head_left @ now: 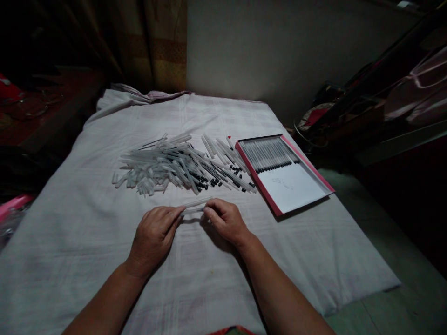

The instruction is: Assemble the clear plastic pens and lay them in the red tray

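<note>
My left hand (155,232) is closed around the left ends of two clear pen barrels (193,211), which lie almost parallel. The fingers of my right hand (225,218) pinch the right end of the lower barrel; the tip itself is hidden by them. Just beyond my hands spreads a heap of loose pen parts (171,163): clear barrels, thin refills, and clear caps (145,183) at its left front. Small black end plugs (239,171) are scattered on its right side.
A shallow red-edged box (268,190) stands right of the heap, with a row of pens (268,153) along its far half. A pale checked cloth (195,279) covers the table. A dark red surface (52,102) is at the left, a wall (244,51) behind.
</note>
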Action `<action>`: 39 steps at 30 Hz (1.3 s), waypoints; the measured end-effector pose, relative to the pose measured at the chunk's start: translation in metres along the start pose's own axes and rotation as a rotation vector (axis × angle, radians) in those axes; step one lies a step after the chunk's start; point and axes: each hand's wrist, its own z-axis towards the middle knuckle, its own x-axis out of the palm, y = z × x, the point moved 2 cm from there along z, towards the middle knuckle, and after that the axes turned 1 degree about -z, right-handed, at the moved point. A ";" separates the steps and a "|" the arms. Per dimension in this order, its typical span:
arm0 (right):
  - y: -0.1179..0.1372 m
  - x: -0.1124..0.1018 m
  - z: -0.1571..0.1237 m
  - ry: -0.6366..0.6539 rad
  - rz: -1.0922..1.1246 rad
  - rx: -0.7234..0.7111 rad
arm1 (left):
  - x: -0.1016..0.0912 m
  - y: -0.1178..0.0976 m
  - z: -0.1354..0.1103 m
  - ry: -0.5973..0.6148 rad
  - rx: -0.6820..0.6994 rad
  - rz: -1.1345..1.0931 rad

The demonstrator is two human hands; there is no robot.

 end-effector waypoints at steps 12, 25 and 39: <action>-0.003 -0.001 -0.002 0.000 0.013 -0.008 | 0.002 0.001 -0.001 0.016 -0.026 -0.010; -0.003 -0.001 -0.003 -0.016 0.052 -0.013 | 0.002 0.002 -0.001 0.020 -0.039 -0.032; -0.003 -0.001 -0.002 -0.004 0.047 -0.021 | 0.002 0.001 -0.001 0.026 -0.061 -0.048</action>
